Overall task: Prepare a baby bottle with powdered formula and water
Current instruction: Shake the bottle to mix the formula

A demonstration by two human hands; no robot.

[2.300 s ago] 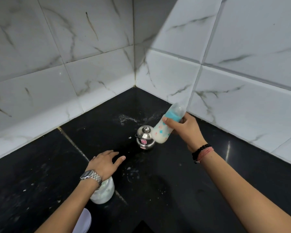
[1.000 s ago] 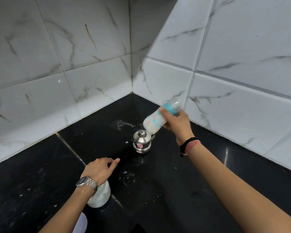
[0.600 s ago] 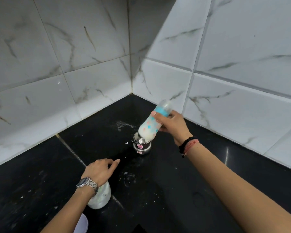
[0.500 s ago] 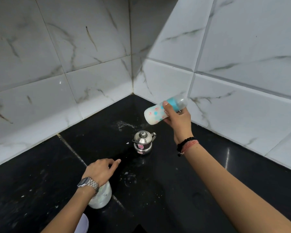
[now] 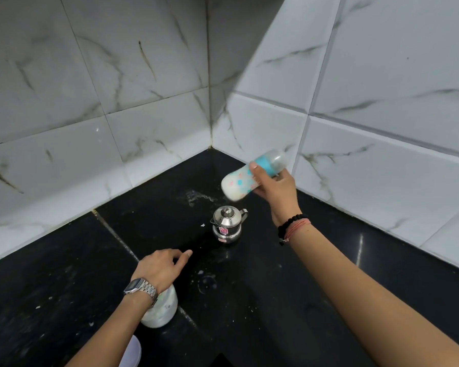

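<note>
Head view: the right hand [image 5: 274, 188] is gripping the capped bottle [image 5: 245, 180] near its neck, tilted above the worktop's [image 5: 289, 287] back corner. Left hand [image 5: 161, 266] is lying loosely curled, holding nothing. Milky, light, probably slippery; the waist seems the safest hold.

Steel pot [image 5: 228, 225] stands between hands; counter [image 5: 263, 300] open.

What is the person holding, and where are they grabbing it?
The right hand holds the baby bottle up in the air, tipped sideways. Its grip is round the bottle's upper part, just below the blue collar. The left hand holds nothing.
</note>
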